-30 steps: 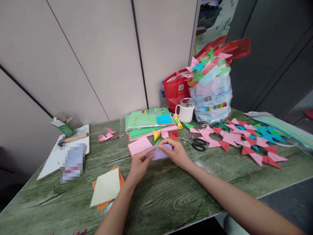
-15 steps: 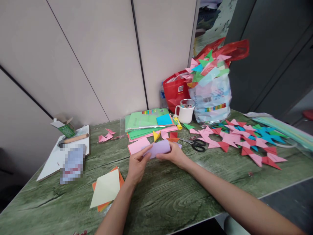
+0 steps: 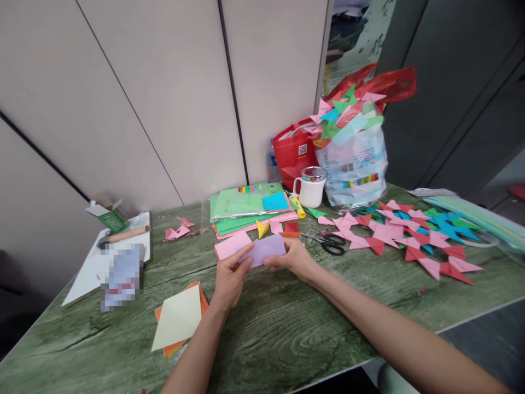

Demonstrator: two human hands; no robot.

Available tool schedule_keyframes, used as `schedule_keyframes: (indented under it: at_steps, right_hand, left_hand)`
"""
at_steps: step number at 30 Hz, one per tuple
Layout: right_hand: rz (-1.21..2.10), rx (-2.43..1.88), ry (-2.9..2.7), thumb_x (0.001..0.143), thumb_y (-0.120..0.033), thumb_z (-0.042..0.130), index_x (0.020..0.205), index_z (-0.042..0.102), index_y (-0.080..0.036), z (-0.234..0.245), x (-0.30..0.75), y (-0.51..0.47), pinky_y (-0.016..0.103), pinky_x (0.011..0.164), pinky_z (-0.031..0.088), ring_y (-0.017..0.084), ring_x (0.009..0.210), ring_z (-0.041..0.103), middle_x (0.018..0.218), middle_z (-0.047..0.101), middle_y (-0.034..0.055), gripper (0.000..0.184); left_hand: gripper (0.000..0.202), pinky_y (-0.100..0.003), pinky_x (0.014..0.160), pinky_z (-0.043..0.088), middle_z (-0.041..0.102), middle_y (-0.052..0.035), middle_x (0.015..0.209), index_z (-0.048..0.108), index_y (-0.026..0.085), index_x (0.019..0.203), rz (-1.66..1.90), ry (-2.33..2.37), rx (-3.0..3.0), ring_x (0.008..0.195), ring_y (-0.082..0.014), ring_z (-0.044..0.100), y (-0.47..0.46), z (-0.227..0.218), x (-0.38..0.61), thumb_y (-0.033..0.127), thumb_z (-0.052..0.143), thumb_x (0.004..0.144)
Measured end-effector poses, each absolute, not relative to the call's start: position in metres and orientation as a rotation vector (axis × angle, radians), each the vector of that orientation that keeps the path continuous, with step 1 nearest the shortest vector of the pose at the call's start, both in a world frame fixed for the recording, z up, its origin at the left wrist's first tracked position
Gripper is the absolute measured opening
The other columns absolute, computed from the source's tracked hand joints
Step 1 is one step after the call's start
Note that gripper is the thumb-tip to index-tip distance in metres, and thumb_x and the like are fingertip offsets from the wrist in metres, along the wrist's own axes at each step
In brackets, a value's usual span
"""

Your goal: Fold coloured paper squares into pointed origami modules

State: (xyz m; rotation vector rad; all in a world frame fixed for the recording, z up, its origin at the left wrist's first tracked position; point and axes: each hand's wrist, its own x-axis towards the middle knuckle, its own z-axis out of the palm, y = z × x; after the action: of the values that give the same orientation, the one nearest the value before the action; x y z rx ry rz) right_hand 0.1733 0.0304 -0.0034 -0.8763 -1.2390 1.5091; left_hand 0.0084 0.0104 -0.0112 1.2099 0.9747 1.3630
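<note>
I hold a folded lilac paper (image 3: 266, 249) just above the green wood-grain table (image 3: 287, 328), between both hands. My left hand (image 3: 229, 279) pinches its left end, fingers closed on it. My right hand (image 3: 296, 257) grips its right end and lower edge. A pink sheet (image 3: 229, 244) lies right behind the lilac paper. Small yellow, pink and red folded pieces (image 3: 262, 227) sit just beyond.
A stack of green and pink paper (image 3: 241, 210) lies at the back, with a white mug (image 3: 311, 189), a red bag (image 3: 293, 150) and a plastic bag of folded pieces (image 3: 355, 153). Scissors (image 3: 330, 243) and many folded shapes (image 3: 410, 235) lie to the right. Cream and orange sheets (image 3: 178, 317) are at left.
The lilac paper was pressed flat on the table a second ago; both hands have lifted it slightly and tilted it up towards me.
</note>
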Motion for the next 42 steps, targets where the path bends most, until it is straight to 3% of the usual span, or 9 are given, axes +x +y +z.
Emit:
schedule_keyframes:
  at_steps: [6,18,22,28,33,42]
  right_hand:
    - [1.522,-0.832,-1.115,0.044,-0.027,0.08,0.075,0.062,-0.014,-0.007,0.174,0.034,0.025,0.054,0.05,0.011,0.055,0.057,0.066,0.065,-0.0016,0.038]
    - [1.426,-0.856,-1.048,0.035,-0.03,0.083,0.058,0.056,-0.015,-0.012,0.175,0.038,0.025,0.05,0.052,0.011,0.047,0.058,0.054,0.063,-0.0014,0.039]
    - [1.447,-0.846,-1.068,0.039,-0.03,0.082,0.064,0.057,-0.015,-0.011,0.175,0.037,0.026,0.054,0.052,0.012,0.051,0.058,0.059,0.063,-0.0013,0.039]
    - [1.36,-0.899,-1.31,0.047,-0.03,0.079,0.086,0.057,-0.015,-0.01,0.172,0.032,0.026,0.06,0.05,0.015,0.065,0.059,0.075,0.064,0.0009,0.048]
    - [1.095,-1.053,-1.466,0.05,-0.027,0.075,0.083,0.055,-0.015,-0.011,0.171,0.029,0.024,0.054,0.046,0.015,0.063,0.056,0.071,0.061,-0.0004,0.04]
    - [1.442,-0.827,-1.228,0.055,-0.028,0.073,0.088,0.046,-0.018,-0.012,0.171,0.035,0.031,0.062,0.055,0.017,0.057,0.066,0.062,0.065,-0.0031,0.044]
  left_hand:
    - [0.038,-0.036,0.08,0.05,0.066,-0.0103,0.107,0.067,0.018,0.099,1.422,0.987,1.167,0.093,-0.0245,0.06,0.011,-0.009,0.007,0.027,0.071,0.063]
    - [0.035,-0.041,0.08,0.051,0.068,-0.0089,0.102,0.07,0.018,0.091,1.473,0.868,0.957,0.093,-0.0258,0.062,0.01,-0.002,0.013,0.022,0.075,0.057]
    - [0.033,-0.04,0.08,0.051,0.068,-0.0072,0.102,0.07,0.02,0.092,1.467,0.849,0.968,0.092,-0.0242,0.062,0.011,-0.004,0.011,0.021,0.074,0.059]
    - [0.033,-0.036,0.08,0.05,0.067,-0.0065,0.104,0.069,0.021,0.095,1.401,0.95,1.101,0.093,-0.0224,0.06,0.011,-0.008,0.01,0.024,0.072,0.062]
    - [0.033,-0.032,0.077,0.05,0.069,-0.0062,0.099,0.068,0.02,0.098,1.334,1.039,1.223,0.087,-0.0207,0.061,0.01,-0.013,0.01,0.026,0.069,0.065]
    - [0.038,-0.037,0.079,0.051,0.065,-0.0079,0.109,0.067,0.018,0.1,1.403,1.002,1.151,0.097,-0.0247,0.059,0.015,-0.015,0.004,0.027,0.07,0.063]
